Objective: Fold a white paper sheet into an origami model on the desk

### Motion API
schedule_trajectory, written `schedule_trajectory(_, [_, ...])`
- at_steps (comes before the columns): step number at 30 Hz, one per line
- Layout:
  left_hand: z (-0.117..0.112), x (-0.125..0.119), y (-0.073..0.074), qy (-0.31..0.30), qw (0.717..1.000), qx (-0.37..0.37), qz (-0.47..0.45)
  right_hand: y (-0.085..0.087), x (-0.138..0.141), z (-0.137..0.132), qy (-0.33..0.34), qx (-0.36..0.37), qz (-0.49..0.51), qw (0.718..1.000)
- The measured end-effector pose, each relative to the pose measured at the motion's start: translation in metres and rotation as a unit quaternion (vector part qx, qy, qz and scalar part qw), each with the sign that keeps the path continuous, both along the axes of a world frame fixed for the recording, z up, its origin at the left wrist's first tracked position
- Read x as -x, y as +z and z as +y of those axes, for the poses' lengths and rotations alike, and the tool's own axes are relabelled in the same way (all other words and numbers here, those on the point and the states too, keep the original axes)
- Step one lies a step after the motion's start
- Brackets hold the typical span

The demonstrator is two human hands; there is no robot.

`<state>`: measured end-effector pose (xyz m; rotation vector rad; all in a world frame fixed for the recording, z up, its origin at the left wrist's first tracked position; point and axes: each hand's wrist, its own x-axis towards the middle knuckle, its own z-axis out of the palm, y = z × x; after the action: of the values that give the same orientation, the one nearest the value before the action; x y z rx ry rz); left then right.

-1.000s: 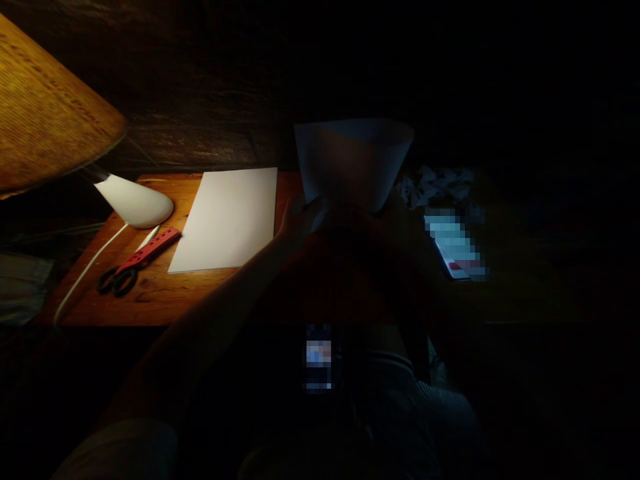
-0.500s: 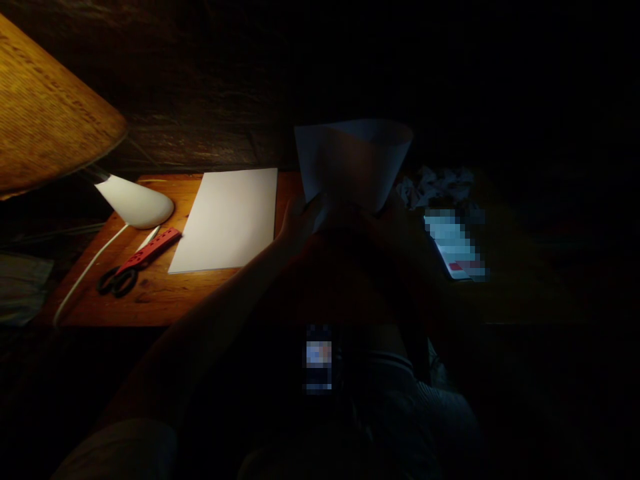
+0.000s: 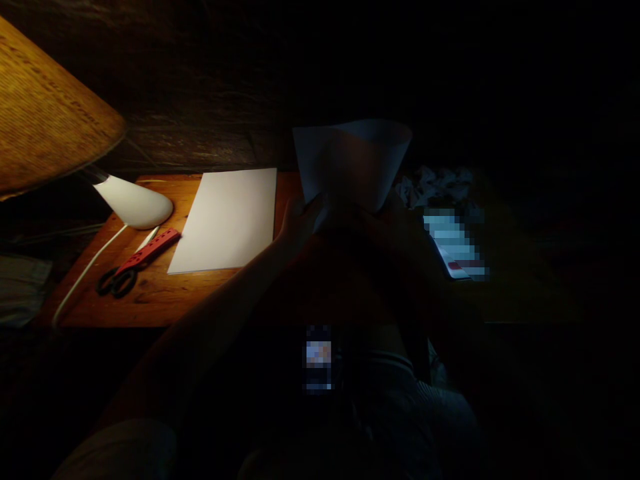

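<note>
A sheet of paper (image 3: 350, 157), curled into a cone-like shape with its wide end up, stands in shadow above the middle of the table. At its lower left edge my left hand (image 3: 303, 217) is closed on it. My right hand (image 3: 373, 223) grips its lower right side, though deep shadow hides most of those fingers. Left of my left hand lies a flat white stack of paper (image 3: 230, 217). Beyond my right hand, some crumpled paper (image 3: 440, 183) sits in dim light.
A lamp with a woven shade (image 3: 55, 113) and white base (image 3: 140, 203) lights the left of the wooden table (image 3: 150, 310). Black-handled scissors (image 3: 123, 281) lie by a red perforated strip (image 3: 153, 250). A lit phone (image 3: 453, 243) rests at the right; a small blurred screen (image 3: 319, 357) glows below the table edge.
The curled paper and both hands have shifted very slightly to the left in view. My hold on the paper looks the same.
</note>
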<state>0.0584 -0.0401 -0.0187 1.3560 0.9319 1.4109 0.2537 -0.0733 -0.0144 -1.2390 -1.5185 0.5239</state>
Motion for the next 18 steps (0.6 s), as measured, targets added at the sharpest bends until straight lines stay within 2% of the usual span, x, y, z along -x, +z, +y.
schedule_trajectory(18, [0.0027,-0.0008,-0.0033,0.011,1.0,-0.016,0.005,0.0008,0.0017,0.0001,0.007,0.008,-0.004,1.0])
